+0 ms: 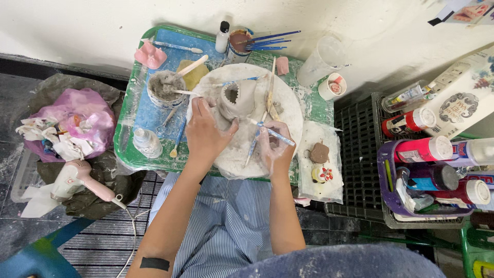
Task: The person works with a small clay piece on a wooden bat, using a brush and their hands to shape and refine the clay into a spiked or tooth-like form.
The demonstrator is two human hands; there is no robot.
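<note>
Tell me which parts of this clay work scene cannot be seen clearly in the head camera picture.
- Base of the grey clay piece: hidden by the left hand.
- Grip of the right hand on the blue-handled tool: the fingers cover the handle's middle.
- Paint bottles in the purple basket: partly cut off by the right edge.
- Contents of the pink bag: crumpled, too small to tell.

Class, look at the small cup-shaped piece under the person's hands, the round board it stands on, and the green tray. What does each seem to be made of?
Cup-shaped piece: probably wet clay, grey and matte, with a jagged hand-cut rim.
Round board: unclear under the pale clay smears; possibly plastic or wood.
Green tray: likely plastic, with a smooth, glossy moulded rim.
</note>
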